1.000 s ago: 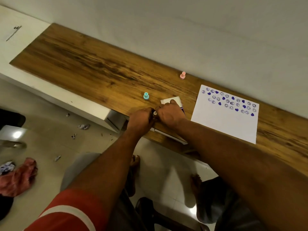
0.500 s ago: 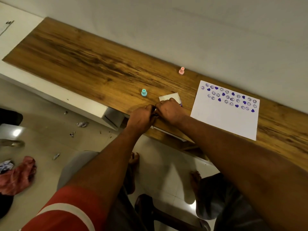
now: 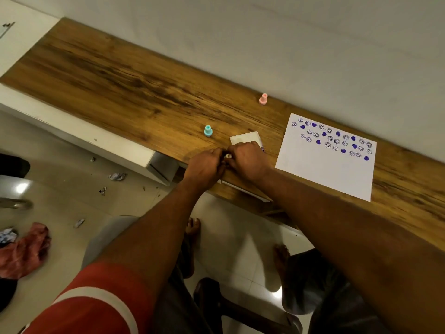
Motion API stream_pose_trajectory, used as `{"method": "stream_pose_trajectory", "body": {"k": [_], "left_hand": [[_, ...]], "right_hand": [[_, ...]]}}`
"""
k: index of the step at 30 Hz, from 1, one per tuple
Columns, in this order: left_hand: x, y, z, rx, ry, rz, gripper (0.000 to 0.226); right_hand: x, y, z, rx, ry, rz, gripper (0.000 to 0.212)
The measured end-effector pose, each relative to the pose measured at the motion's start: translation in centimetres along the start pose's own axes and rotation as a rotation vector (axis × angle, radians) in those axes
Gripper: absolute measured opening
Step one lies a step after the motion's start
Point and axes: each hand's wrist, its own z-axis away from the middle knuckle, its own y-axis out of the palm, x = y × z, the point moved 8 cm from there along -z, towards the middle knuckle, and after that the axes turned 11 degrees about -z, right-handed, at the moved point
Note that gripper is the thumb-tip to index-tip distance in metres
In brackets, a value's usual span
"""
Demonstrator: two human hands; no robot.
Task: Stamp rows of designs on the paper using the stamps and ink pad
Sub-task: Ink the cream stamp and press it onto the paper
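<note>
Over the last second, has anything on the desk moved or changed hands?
No visible change. The left hand and right hand stay pressed together over a small pale object beside the white ink pad case. The teal plastic stamp, pink plastic stamp and white stamped paper sheet stayed put.

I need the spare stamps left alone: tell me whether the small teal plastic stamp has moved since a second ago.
No. The teal stamp stands upright, just left of the white ink pad, as before.

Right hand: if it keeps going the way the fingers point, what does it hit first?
The right hand points left at the left hand; they already meet around a small pale object, likely a stamp.
</note>
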Motion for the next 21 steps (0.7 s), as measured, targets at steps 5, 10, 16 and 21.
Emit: {"method": "stream_pose_trajectory", "body": {"k": [5,10,16,21], "left_hand": [[0.1,0.2,-0.1,0.022,-0.013,-0.003,0.027],[0.0,0.3,-0.2,0.036,0.002,0.04,0.028],[-0.1,-0.1,-0.2,0.039,-0.017,0.076,0.034],[0.2,-0.2,0.1,0.083,-0.099,0.142,0.038]], "right_hand": [[0.5,-0.3,-0.1,0.054,-0.1,0.049,0.028],[1.0,-0.6,0.3,0.115,-0.263,0.123,0.028],[-0.5,-2.9,0.8,-0.042,-0.163,-0.057,0.03],[-5.5,-4.4,3.6,-0.171,0.093,-0.24,0.037]]}}
